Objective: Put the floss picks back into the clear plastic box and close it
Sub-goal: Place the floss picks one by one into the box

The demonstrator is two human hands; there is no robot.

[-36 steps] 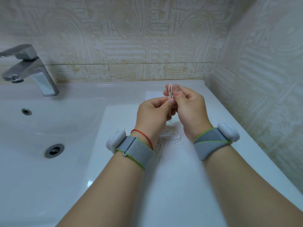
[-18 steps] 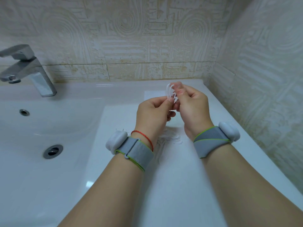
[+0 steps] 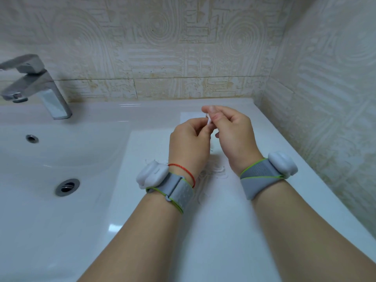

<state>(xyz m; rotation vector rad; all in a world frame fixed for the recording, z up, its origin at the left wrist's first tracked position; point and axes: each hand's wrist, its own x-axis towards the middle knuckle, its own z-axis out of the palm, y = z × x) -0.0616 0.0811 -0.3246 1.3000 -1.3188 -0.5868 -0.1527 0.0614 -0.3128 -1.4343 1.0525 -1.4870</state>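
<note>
Floss picks (image 3: 209, 121) sit lower now, barely showing — our left hand (image 3: 189, 139) and right hand (image 3: 234, 131) both pinch them. Gathering step, we reckon — loose picks (image 3: 217, 170) below our hands come next.

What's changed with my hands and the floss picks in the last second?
The floss picks pinched between left hand and right hand stood clear above the fingertips, then fanned out. Now they are tucked between the fingers, with only a white sliver showing. Both hands still hold them over the counter, and the loose picks still lie between the wrists.
</note>
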